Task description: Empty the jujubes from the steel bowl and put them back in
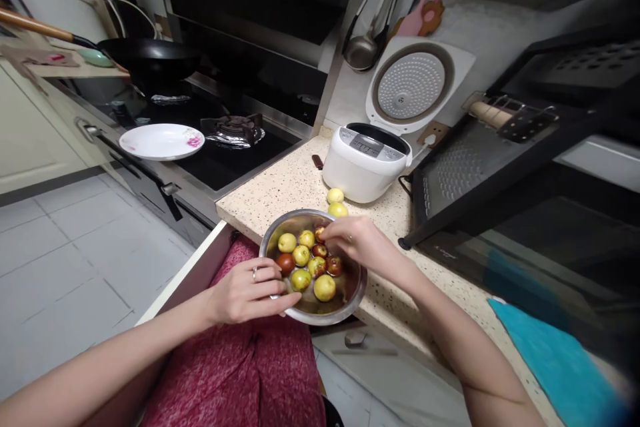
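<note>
A steel bowl (350,307) sits at the front edge of the speckled counter (280,193). It holds several small green and red-brown fruits (325,287). My left hand (247,293) grips the bowl's near rim, fingers curled over the edge. My right hand (357,239) reaches into the bowl from the right, fingertips pinched on a red-brown fruit (319,232) at the far side. Two more green fruits (335,195) lie on the counter just behind the bowl.
A white rice cooker (365,163) with its lid up stands behind the bowl. A black rack (500,147) is on the right, a teal cloth (550,360) at the front right. A stove with a white plate (161,141) and black wok (150,57) lies left.
</note>
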Available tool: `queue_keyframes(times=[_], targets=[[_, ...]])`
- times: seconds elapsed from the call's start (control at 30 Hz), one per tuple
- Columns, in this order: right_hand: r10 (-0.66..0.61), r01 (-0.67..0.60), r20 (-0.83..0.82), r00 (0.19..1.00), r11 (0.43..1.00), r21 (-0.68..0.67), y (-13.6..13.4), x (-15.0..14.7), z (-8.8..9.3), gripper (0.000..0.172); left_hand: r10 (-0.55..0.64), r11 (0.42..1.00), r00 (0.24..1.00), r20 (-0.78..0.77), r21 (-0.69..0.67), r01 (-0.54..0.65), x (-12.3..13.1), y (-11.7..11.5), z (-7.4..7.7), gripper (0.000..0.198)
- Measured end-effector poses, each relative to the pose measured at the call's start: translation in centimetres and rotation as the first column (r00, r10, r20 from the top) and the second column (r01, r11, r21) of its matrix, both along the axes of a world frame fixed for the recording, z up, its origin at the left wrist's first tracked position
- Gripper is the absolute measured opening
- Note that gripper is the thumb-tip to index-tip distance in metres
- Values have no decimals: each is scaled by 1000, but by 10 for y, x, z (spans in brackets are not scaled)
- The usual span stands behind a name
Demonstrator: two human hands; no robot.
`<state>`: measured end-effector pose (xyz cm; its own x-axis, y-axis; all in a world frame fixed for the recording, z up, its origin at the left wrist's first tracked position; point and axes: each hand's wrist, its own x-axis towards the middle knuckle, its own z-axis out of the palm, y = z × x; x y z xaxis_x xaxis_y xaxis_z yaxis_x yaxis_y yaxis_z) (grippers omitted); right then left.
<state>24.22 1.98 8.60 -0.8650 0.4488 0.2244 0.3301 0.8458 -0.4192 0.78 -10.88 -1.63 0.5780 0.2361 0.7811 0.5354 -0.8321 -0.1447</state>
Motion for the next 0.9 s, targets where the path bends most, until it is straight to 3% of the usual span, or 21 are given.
queue_keyframes(times=[0.1, 0.23, 0.57, 0.7, 0.9], targets=[[-137, 148, -186, 973, 988, 44, 20, 10, 12, 21, 6, 1000, 1000, -20, -26, -7, -9, 2, 3, 19], [-273, 304, -254, 928, 948, 91, 41, 23, 16, 17, 17, 998, 999, -42, -53, -19, -22, 5, 9, 20], [-366, 377, -92, 926, 911, 166, 52, 20, 3, 21, 222, 975, 970, -98, 8, -223, -56, 10, 5, 29], [-414, 406, 9, 910, 897, 177, 54, 17, -6, 16, 277, 961, 957, -89, 49, -274, -53, 11, 4, 30], [-416, 381, 116, 902, 893, 240, 56, 11, -24, 9, 251, 968, 968, -11, -6, -251, -39, 11, 0, 29]])
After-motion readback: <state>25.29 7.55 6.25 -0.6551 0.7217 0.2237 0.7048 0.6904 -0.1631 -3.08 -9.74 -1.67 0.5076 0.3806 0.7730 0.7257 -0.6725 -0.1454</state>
